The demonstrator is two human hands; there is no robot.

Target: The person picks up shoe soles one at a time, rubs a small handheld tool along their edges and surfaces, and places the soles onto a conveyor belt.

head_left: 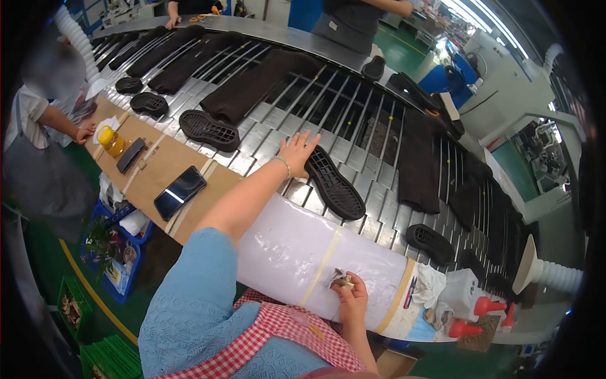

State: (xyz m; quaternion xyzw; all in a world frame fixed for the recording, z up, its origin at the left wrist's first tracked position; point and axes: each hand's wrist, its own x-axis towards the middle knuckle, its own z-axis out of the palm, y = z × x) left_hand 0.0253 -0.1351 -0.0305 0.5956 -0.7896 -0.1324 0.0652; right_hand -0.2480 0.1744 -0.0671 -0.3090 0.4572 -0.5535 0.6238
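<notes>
On the metal slat conveyor, my left hand (297, 155) reaches out with its fingers spread, at the upper end of a black shoe sole (334, 183). Whether its fingertips touch the sole is hard to tell. Over the pale padded board (290, 246), my right hand (352, 295) is closed on a small crumpled cloth (341, 280). Another black sole (209, 129) lies on the slats to the left of my left hand, and a smaller one (429, 244) lies to the right.
A phone (180, 192), a dark block (131, 155) and a yellow bottle (111, 141) stand or lie on the cardboard at left. Red-tipped bottles (489, 306) are at right. A co-worker (38, 139) stands at left; others stand across the conveyor.
</notes>
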